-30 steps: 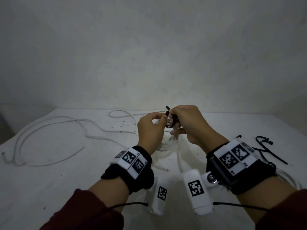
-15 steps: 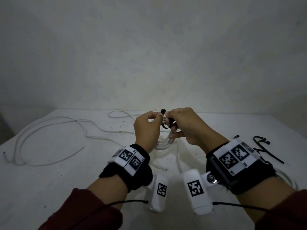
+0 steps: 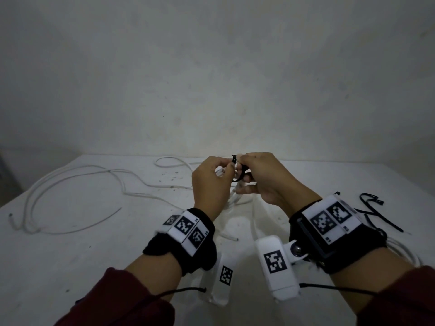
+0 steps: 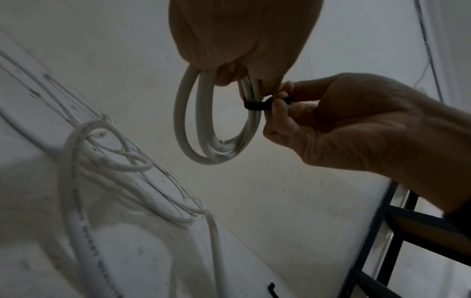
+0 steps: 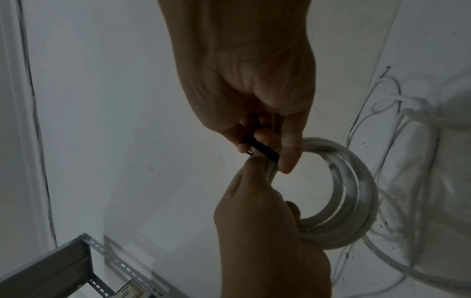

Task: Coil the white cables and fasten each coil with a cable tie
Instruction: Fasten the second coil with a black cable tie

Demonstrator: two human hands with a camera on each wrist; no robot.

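Above the white table [image 3: 94,255] my left hand [image 3: 227,169] grips a small coil of white cable [image 4: 193,129], which hangs as a loop under its fingers. A black cable tie [image 4: 254,105] is wrapped round the gathered strands of the coil [image 5: 356,191]. My right hand [image 3: 240,161] pinches the cable tie [image 5: 265,151] between thumb and fingers right beside the left hand's fingertips. The tie's head [image 3: 234,158] sticks up between the two hands. Both hands are held in the air, close together.
Long loose white cables [image 3: 70,184] sprawl over the left and back of the table. Spare black cable ties [image 3: 372,208] lie at the right, with more white cable [image 3: 404,252] behind my right wrist. A metal shelf frame [image 5: 76,262] stands below the table's right side.
Both hands have stayed together and shifted a little. The tie's free end has moved up and left, and its loop sits closer round the coil.
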